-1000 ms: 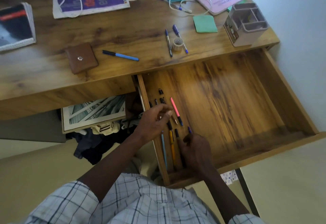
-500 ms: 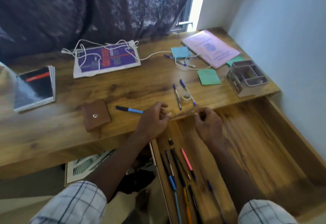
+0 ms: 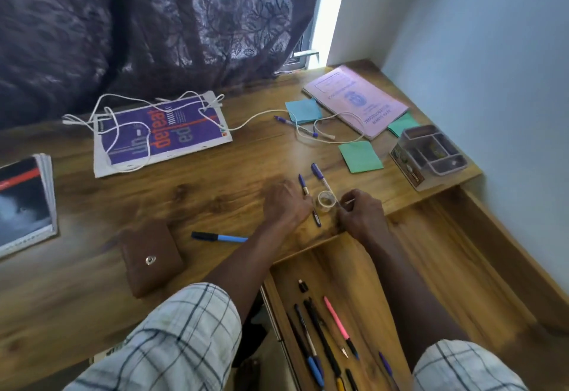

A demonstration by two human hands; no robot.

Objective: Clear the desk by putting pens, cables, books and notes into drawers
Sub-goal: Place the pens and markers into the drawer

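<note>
1. Desk [image 3: 215, 193] of brown wood grain looks only partly cleared. At its far left a black-covered book [image 3: 24, 203] lies untouched, and a brown leather wallet [image 3: 151, 256] sits nearer the front edge.
2. Further back, a white cable [image 3: 123, 119] sprawls over a purple-covered book [image 3: 172, 132]. Neither has been put away.
3. A blue-and-black pen [image 3: 218, 237] lies loose beside the left forearm.
4. The left hand [image 3: 284, 203] rests knuckles-up on the desk, touching a dark blue pen [image 3: 311, 206]. Whether its fingers have closed on the pen cannot be told.
5. A clear tape roll [image 3: 327, 200] sits between the hands.
6. The right hand [image 3: 361, 215], fingers curled, seems to pinch the near end of a purple-capped clear pen [image 3: 320, 175].
7. Behind them wait a second purple-capped pen [image 3: 286, 120], a blue sticky note [image 3: 303, 110], a green sticky note [image 3: 360, 156], a pink exercise book [image 3: 357, 99] and a grey compartment organiser [image 3: 431, 153].
8. The open wooden drawer [image 3: 446, 283] at lower right already holds a row of pens [image 3: 320, 336]. Four pens, the cable, books and notes are probably left.
</note>
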